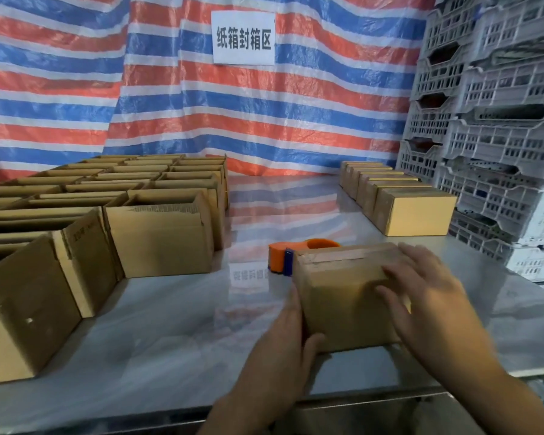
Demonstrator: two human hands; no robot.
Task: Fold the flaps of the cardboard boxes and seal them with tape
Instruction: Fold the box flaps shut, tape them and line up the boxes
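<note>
- I see a shiny steel table [176, 324]. The orange tape dispenser [280, 257] lying on it is my mark.
- Just in front of the dispenser, to its right: one closed box [336, 309].
- Left of the dispenser: open boxes [161, 237], packed in rows.
- Beyond the dispenser, to the right: a row of sealed boxes [415, 215].

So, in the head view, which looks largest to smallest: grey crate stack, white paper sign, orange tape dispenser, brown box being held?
1. stack of grey plastic crates
2. brown cardboard box, nearest the camera
3. white paper sign
4. orange plastic tape dispenser, partly hidden; unsure against the sign
</note>
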